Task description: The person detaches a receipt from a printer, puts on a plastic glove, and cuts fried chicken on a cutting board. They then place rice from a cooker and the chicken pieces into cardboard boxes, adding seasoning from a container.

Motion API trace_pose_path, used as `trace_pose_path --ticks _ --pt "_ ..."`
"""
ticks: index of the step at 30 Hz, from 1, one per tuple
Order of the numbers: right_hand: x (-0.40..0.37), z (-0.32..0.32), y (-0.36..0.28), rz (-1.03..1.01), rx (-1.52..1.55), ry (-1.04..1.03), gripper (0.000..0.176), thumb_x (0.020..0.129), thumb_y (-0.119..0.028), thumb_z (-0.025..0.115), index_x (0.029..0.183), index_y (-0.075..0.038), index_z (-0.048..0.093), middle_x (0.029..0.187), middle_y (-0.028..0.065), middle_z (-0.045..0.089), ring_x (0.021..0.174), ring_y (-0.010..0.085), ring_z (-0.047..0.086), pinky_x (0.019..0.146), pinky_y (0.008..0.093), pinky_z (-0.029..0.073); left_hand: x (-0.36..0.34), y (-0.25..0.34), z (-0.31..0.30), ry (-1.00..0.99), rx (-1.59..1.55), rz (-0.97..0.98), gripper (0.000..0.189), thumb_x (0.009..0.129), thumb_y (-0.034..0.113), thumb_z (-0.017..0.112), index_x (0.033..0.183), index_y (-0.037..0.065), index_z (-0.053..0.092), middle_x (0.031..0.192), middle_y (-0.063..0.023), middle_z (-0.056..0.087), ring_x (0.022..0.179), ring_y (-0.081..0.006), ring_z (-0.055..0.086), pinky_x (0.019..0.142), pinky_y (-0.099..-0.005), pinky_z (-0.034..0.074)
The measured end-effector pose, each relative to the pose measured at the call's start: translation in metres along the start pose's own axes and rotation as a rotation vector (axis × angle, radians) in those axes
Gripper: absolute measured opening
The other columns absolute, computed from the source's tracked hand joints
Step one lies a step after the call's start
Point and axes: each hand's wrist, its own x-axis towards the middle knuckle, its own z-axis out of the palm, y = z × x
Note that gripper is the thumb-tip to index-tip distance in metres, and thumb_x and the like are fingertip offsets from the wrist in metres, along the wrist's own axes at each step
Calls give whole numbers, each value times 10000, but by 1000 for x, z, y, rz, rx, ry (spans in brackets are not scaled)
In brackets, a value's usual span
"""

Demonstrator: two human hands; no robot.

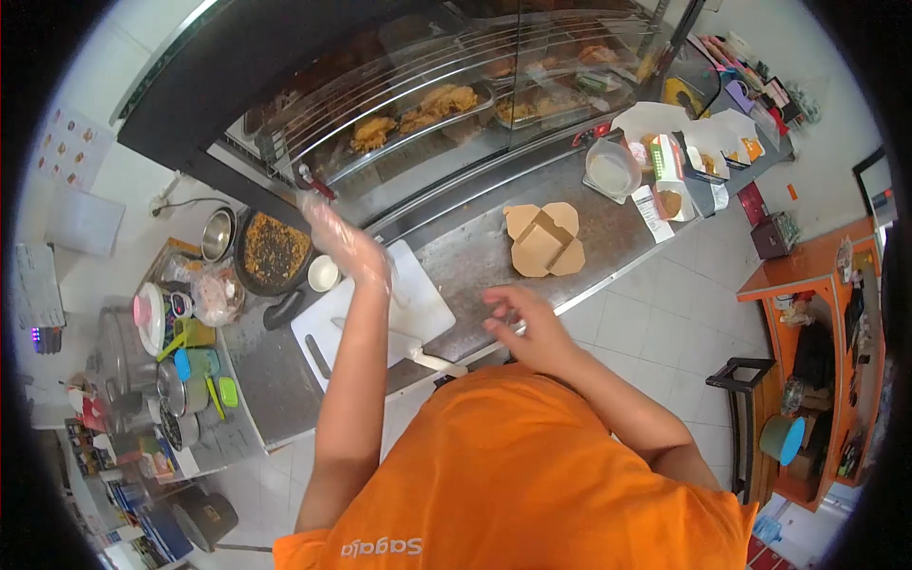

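Note:
My left hand [347,242], in a clear plastic glove, is raised over the counter with its fingers stretched towards the glass display cabinet [456,176]. Its fingertips are close to a small red handle [317,182] at the cabinet's lower edge. Below that forearm lies a white cutting board [418,290], with a white-handled knife [432,361] across its near edge. My right hand [527,328] hovers at the counter's front edge, bare, fingers loosely bent and apart, holding nothing. Beyond it stands an open brown cardboard food box [544,239], its flaps spread.
Trays of fried chicken [437,106] sit inside the cabinet. A dark pan [271,252] of brown crumbs and a small white cup [324,274] stand left of the board. At the right are a clear plastic tub [611,171] and several opened food packs. An orange shelf [807,261] stands farther right.

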Motion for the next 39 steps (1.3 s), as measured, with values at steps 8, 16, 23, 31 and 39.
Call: trace_pose_path --ticks 8,16,23,31,39 --pt "-59 -47 56 456 123 159 419 909 -75 706 1310 -31 592 1130 88 715 908 154 671 764 292 514 1 6 25 -148 268 175 515 1103 399 430 1247 -51 637 1144 -244 671 1059 -350 619 939 -451 445" --pt "-66 -69 65 460 173 156 344 923 -99 712 1249 -17 640 1077 73 730 920 147 670 761 288 514 58 97 71 -237 588 833 451 915 381 750 1080 -39 757 1064 -264 734 1040 -371 702 956 -462 514" --pt "-88 -91 86 528 174 129 253 946 -121 717 1171 -15 673 1006 60 750 873 131 669 736 273 510 166 115 187 -539 1107 556 420 956 338 709 1161 -29 718 1162 -254 718 1068 -359 698 949 -475 529" --pt "-133 -135 109 634 232 268 215 961 -53 684 1169 -6 657 991 56 724 885 114 655 777 267 508 200 103 203 -606 953 491 407 974 311 682 1192 -32 692 1191 -252 703 1082 -355 691 953 -463 534" --pt "-140 -151 118 690 321 327 188 978 -37 656 1158 16 646 1010 68 719 909 114 651 830 273 507 212 104 196 -599 734 405 395 992 284 654 1223 -36 666 1219 -249 688 1095 -351 683 956 -451 538"
